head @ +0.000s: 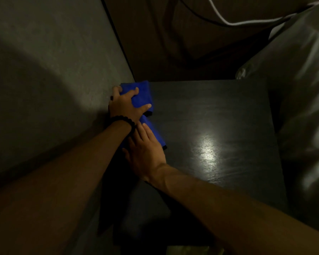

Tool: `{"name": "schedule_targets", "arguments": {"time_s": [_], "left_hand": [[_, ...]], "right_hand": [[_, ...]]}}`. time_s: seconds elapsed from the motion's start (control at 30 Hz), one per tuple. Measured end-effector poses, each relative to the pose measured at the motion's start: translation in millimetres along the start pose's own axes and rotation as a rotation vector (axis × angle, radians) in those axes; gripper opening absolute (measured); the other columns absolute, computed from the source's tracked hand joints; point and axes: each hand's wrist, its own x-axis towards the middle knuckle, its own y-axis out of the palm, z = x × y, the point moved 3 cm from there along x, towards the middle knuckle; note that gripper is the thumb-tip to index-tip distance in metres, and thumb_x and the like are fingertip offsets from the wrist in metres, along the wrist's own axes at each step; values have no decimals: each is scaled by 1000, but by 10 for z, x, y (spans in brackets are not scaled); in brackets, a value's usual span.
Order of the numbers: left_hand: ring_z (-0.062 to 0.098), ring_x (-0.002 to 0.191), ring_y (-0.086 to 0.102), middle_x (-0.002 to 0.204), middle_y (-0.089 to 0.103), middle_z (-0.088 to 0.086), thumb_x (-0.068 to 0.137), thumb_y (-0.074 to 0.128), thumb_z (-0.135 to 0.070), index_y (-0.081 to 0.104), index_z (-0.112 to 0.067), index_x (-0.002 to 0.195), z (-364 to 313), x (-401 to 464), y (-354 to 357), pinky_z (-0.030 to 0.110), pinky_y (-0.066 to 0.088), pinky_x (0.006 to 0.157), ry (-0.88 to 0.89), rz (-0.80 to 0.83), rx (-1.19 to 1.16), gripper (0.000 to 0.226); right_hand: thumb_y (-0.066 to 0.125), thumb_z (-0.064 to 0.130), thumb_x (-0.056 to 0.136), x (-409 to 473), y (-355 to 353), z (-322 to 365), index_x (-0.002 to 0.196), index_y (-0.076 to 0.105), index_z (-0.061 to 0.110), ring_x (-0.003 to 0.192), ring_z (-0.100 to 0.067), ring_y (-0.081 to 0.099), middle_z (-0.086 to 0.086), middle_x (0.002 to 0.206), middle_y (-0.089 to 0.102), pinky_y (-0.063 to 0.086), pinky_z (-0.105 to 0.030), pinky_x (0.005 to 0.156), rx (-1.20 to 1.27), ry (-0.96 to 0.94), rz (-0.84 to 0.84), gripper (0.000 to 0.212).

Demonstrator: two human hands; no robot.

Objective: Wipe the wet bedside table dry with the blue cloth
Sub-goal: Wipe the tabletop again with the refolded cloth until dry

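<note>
The blue cloth (pixel 141 95) lies bunched along the left edge of the dark bedside table (pixel 219 126), against the wall. My left hand (pixel 123 104), with a dark bead bracelet at the wrist, presses down on the far part of the cloth with fingers spread and curled over it. My right hand (pixel 145 150) lies flat on the near part of the cloth, palm down. A glossy streaked sheen shows in the middle of the table top.
A grey wall (pixel 53 80) runs along the table's left side. Pale bedding (pixel 302 107) borders the right side. A white cable (pixel 228 21) and a dark cable hang behind the table.
</note>
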Motion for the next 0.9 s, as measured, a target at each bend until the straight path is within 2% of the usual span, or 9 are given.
{"name": "schedule_targets", "arguments": {"time_s": [0.1, 0.23, 0.43, 0.5, 0.57, 0.67, 0.7, 0.8, 0.9], "left_hand": [[29, 129, 36, 147, 27, 8, 73, 78, -41, 52, -22, 133, -14, 9, 3, 39, 37, 106, -7, 9, 0, 68], [30, 129, 36, 148, 25, 8, 73, 78, -42, 51, -24, 134, -4, 17, 33, 43, 38, 105, -27, 32, 11, 70], [32, 129, 36, 149, 24, 8, 72, 78, -44, 50, -25, 134, 33, 29, 59, 46, 38, 105, -26, 36, 6, 70], [33, 133, 32, 153, 18, 9, 76, 74, -46, 46, -28, 138, 46, 13, 84, 47, 35, 107, -32, 51, 6, 70], [37, 137, 25, 158, 4, 10, 86, 60, -50, 33, -33, 145, 46, -46, 143, 48, 31, 110, -41, 95, 83, 67], [39, 139, 19, 159, -10, 10, 99, 34, -47, 14, -34, 150, 52, -110, 203, 47, 24, 111, 14, 140, 197, 56], [38, 140, 18, 159, -11, 8, 101, 30, -44, 13, -35, 150, 65, -106, 190, 47, 23, 112, -1, 149, 177, 53], [37, 140, 18, 160, -4, 4, 101, 32, -36, 17, -37, 149, 95, -109, 111, 48, 24, 111, -29, 75, 154, 50], [35, 140, 20, 159, 0, 7, 100, 40, -32, 16, -34, 150, 93, -200, 39, 48, 29, 110, -86, -11, 151, 55]], "right_hand": [[20, 48, 105, 25, -6, 32, 160, 22, 15, 155, -35, 13, -10, 166, 27, 4, -49, 127, -76, -110, 67, 65], [23, 50, 106, 26, -31, -11, 160, 26, 19, 155, -34, 15, -7, 165, 31, 4, -51, 126, -110, -262, 83, 62], [26, 50, 107, -100, -48, -148, 163, 12, 22, 156, -26, 11, -3, 170, 18, -9, -41, 123, -111, -496, 114, 64], [29, 51, 107, -140, -61, -200, 163, 14, 23, 156, -24, 13, -2, 169, 19, -8, -41, 123, -119, -536, 119, 64], [30, 50, 107, -166, -91, -211, 161, 22, 25, 155, -27, 17, -2, 167, 27, -5, -46, 125, -155, -543, 124, 61], [29, 40, 101, -192, -133, -35, 150, 49, 24, 148, -32, 31, -3, 153, 49, 6, -50, 126, -210, -427, 115, 55], [29, 41, 100, -200, -137, 66, 151, 48, 21, 148, -35, 29, -6, 154, 48, 7, -52, 126, -187, -343, 103, 57], [30, 49, 102, -225, -85, 342, 161, 16, 13, 155, -40, 3, -14, 168, 19, -14, -54, 122, -33, -48, 144, 71], [26, 50, 105, -139, -22, 475, 161, 2, 14, 155, -38, -9, -12, 170, 8, -31, -52, 109, 14, 83, 212, 72]]}}
